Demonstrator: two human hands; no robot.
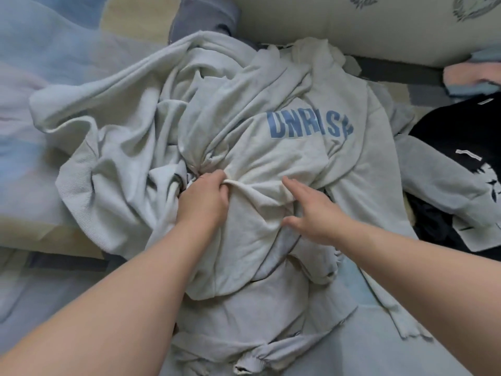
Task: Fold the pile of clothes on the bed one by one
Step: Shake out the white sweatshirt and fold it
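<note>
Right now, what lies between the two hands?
Head view: only a raised fold of the cream sweatshirt lies between left hand and right hand.

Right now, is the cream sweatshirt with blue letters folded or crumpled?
Crumpled: the cream sweatshirt with blue letters lies bunched in deep creases, and the left hand pinches a ridge of its fabric.

Sweatshirt (284,147) atop clothes pile (130,137) on bed (393,335), pillow (366,28) behind, dark garment (447,131) to the right
</note>
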